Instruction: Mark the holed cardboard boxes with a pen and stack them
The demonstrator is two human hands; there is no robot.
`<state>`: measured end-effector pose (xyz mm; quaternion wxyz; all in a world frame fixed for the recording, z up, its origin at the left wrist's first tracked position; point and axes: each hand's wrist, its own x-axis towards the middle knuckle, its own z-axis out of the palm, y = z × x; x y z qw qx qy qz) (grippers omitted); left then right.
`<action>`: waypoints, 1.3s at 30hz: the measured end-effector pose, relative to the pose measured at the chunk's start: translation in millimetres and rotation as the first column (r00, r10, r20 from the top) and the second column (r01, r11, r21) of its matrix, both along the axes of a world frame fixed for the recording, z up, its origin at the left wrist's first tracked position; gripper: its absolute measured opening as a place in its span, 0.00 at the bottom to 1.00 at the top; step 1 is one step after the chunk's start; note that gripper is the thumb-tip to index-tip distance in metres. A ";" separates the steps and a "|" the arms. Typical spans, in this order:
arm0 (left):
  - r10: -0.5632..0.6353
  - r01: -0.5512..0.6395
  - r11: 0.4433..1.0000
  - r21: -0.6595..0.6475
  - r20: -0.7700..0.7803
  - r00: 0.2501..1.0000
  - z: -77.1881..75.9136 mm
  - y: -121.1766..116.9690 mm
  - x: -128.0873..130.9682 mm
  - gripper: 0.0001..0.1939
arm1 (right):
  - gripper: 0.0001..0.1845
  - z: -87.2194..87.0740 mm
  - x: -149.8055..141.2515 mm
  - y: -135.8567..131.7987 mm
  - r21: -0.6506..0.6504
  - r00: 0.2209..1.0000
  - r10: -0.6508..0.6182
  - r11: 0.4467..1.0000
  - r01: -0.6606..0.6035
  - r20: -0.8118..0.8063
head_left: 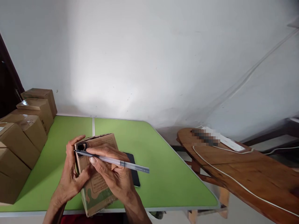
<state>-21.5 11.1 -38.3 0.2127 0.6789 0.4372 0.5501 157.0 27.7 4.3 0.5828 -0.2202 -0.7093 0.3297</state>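
A small cardboard box [99,183] with printed text and a green camouflage pattern is tilted at the front of the green table. My left hand [72,177] grips it along its left side, with the thumb across the printed face. Between the thumb and fingers of my right hand [116,174] is a pen [114,161] with a clear barrel and a dark tip section. Its tip is at the box's upper left corner, beside a dark patch or hole [81,147]; which of these it is I cannot tell. Partly behind my right hand lies a dark flat object [134,174].
Several cardboard boxes [30,130] stand in a row along the left of the green table [158,180]. To the right, a wooden table [243,168] bears a white power strip [230,141], a cable [219,170] and a blurred dark item. A white wall rises behind.
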 end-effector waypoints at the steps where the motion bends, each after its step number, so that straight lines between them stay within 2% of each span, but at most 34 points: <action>1: 0.002 -0.002 1.000 0.005 -0.005 1.000 -0.8 0.2 0.1 0.31 | 0.14 0.5 1.2 0.4 0.002 1.000 0.010 1.000 -0.010 0.011; 6: 0.004 -0.004 1.000 0.018 -0.030 1.000 -2.9 0.3 -0.3 0.31 | 0.10 0.9 7.3 2.2 0.019 0.999 0.036 0.999 -0.037 0.034; 9: 0.000 0.000 1.000 0.013 -0.015 1.000 -3.7 0.7 0.3 0.31 | 0.07 1.3 10.8 2.0 -0.019 1.000 -0.008 1.000 0.009 0.029; 13: -0.002 0.002 1.000 -0.012 0.005 1.000 -6.2 2.0 1.4 0.32 | 0.07 -0.5 12.6 2.3 -0.141 0.997 -0.058 0.989 0.050 -0.048; 18: -0.007 0.007 1.000 -0.007 -0.010 1.000 -6.3 2.2 1.8 0.33 | 0.10 -5.9 10.9 7.6 -0.206 0.984 -0.062 0.978 0.027 -0.165; 23: -0.005 0.005 1.000 -0.022 0.025 1.000 -3.5 1.4 3.1 0.31 | 0.10 -11.0 1.8 9.5 -0.210 0.970 -0.050 0.978 -0.001 -0.237; 26: 0.011 -0.010 1.000 -0.030 0.038 0.999 -5.0 0.8 0.9 0.31 | 0.09 -8.1 -1.8 8.9 -0.211 0.961 -0.054 0.978 -0.004 -0.270; 29: 0.025 -0.021 0.997 -0.074 0.053 0.998 -7.1 0.4 -4.9 0.33 | 0.11 -1.9 11.9 19.7 -0.187 0.917 -0.153 0.978 0.088 -0.368; 31: 0.046 -0.038 0.994 -0.100 0.082 0.996 -6.6 1.5 -9.3 0.34 | 0.14 -2.9 33.9 36.4 -0.176 0.847 -0.314 0.949 0.263 -0.429; 32: 0.053 -0.043 0.993 -0.106 0.093 0.994 -5.7 2.7 -11.2 0.34 | 0.16 -6.8 47.3 46.7 -0.194 0.813 -0.421 0.907 0.374 -0.403; 33: 0.054 -0.043 0.993 -0.108 0.097 0.994 -4.3 4.1 -12.5 0.34 | 0.18 -13.3 60.7 57.4 -0.223 0.788 -0.531 0.847 0.483 -0.310; 34: 0.054 -0.043 0.993 -0.105 0.098 0.994 -2.8 5.7 -13.4 0.34 | 0.18 -22.4 72.8 67.7 -0.259 0.769 -0.624 0.772 0.580 -0.139; 35: 0.056 -0.046 0.994 -0.100 0.097 0.994 -1.4 7.2 -13.8 0.33 | 0.19 -33.7 82.2 77.3 -0.286 0.732 -0.668 0.681 0.674 0.134; 36: 0.061 -0.052 0.994 -0.095 0.096 0.994 -0.3 8.5 -13.8 0.33 | 0.18 -46.6 87.9 85.7 -0.277 0.658 -0.615 0.604 0.747 0.434; 37: 0.073 -0.064 0.994 -0.092 0.099 0.992 0.4 9.6 -13.8 0.34 | 0.15 -60.4 89.7 92.6 -0.277 0.622 -0.546 0.584 0.763 0.562; 39: 0.112 -0.102 0.990 -0.096 0.109 0.988 0.0 11.0 -13.8 0.36 | 0.12 -87.9 81.9 101.6 -0.284 0.577 -0.420 0.578 0.765 0.700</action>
